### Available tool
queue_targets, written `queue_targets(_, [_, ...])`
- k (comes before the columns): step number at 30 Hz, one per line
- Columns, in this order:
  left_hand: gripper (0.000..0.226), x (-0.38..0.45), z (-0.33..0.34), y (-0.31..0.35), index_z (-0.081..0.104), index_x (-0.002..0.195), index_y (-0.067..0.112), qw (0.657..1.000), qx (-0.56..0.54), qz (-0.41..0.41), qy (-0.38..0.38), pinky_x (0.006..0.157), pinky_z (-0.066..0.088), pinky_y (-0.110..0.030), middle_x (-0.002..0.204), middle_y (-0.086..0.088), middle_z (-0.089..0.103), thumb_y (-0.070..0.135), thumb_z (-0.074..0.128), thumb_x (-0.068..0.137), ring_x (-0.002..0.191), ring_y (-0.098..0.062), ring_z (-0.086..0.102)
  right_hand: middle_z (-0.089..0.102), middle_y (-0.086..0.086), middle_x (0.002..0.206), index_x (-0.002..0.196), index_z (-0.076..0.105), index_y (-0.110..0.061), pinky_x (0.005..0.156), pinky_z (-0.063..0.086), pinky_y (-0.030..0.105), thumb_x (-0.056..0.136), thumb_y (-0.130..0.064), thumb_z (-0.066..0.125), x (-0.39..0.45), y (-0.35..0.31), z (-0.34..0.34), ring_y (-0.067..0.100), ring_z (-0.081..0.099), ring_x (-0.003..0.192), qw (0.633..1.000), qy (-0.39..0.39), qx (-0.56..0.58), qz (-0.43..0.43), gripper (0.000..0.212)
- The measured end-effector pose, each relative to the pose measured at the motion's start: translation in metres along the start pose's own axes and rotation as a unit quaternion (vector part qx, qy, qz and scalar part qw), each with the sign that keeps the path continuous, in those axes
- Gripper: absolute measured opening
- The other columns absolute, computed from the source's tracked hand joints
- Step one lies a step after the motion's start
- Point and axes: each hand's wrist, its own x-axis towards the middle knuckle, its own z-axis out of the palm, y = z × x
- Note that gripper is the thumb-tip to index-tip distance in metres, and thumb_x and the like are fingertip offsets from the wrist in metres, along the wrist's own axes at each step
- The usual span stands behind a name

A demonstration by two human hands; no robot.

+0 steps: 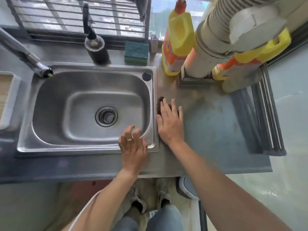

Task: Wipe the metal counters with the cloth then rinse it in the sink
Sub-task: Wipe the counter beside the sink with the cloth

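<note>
My left hand (133,147) hovers with a loose, empty grip over the sink (154,104) rim at five o'clock. My right hand (170,122) presses flat, fingers straight, on the dark cloth (161,101) on the counter (208,130), just right of the sink. At one o'clock, the yellow bottles' (178,39) labels are too blurred to read.

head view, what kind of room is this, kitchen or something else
Most likely a small home kitchen or utility corner: a stainless steel sink set in a metal counter, a green scouring sponge on the ledge, and yellow detergent bottles by the window.
</note>
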Motion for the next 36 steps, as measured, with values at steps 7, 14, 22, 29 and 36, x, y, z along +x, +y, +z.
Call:
queue_targets(7, [0.023, 0.022, 0.003, 0.032, 0.056, 0.109, 0.01, 1.0, -0.003, -0.023, -0.003, 0.092, 0.04, -0.045, 0.13, -0.011, 0.046, 0.011, 0.057, 0.086, 0.114, -0.031, 0.048, 0.021, -0.001, 0.169, 0.158, 0.033, -0.014, 0.121, 0.025, 0.056, 0.105, -0.033, 0.04, -0.105, 0.006, -0.001, 0.024, 0.012, 0.158, 0.997, -0.034, -0.051, -0.057, 0.057])
queue_targets(14, [0.02, 0.029, 0.022, 0.039, 0.058, 0.108, 0.006, 0.996, 0.083, -0.005, 0.019, 0.097, 0.038, -0.046, 0.129, -0.015, 0.05, 0.015, 0.055, 0.09, 0.117, -0.036, 0.049, 0.03, 0.004, 0.166, 0.155, 0.04, -0.014, 0.123, 0.019, 0.055, 0.102, -0.033, 0.037, 0.02, 0.006, 0.007, 0.027, 0.024, 0.155, 0.998, 0.024, -0.051, -0.018, 0.056])
queue_targets(22, [0.024, 0.03, 0.025, 0.041, 0.051, 0.11, 0.009, 0.992, 0.122, -0.011, 0.034, 0.099, 0.031, -0.05, 0.132, -0.016, 0.044, 0.021, 0.046, 0.09, 0.122, -0.038, 0.043, 0.052, 0.012, 0.136, 0.14, 0.055, -0.008, 0.092, 0.038, 0.045, 0.093, -0.031, 0.058, 0.044, 0.077, -0.023, 0.032, 0.046, 0.119, 0.997, 0.042, -0.065, -0.023, 0.053])
queue_targets(29, [0.02, 0.024, 0.041, 0.086, 0.054, 0.104, 0.008, 0.99, 0.125, 0.033, 0.05, 0.096, 0.034, -0.048, 0.126, -0.017, 0.048, 0.02, 0.039, 0.098, 0.114, -0.038, 0.047, 0.053, 0.017, 0.133, 0.143, 0.052, -0.007, 0.094, 0.041, 0.049, 0.096, -0.034, 0.034, 0.012, 0.253, -0.093, 0.038, 0.05, 0.118, 0.986, 0.062, -0.115, 0.104, 0.057])
queue_targets(36, [0.024, 0.027, 0.045, 0.092, 0.049, 0.103, 0.009, 0.996, 0.083, 0.021, 0.03, 0.099, 0.031, -0.05, 0.123, -0.016, 0.045, 0.028, 0.036, 0.097, 0.113, -0.039, 0.044, 0.053, 0.009, 0.135, 0.142, 0.056, -0.016, 0.102, 0.032, 0.045, 0.098, -0.026, 0.049, 0.007, 0.255, -0.085, 0.032, 0.044, 0.122, 0.976, 0.112, -0.089, 0.167, 0.046])
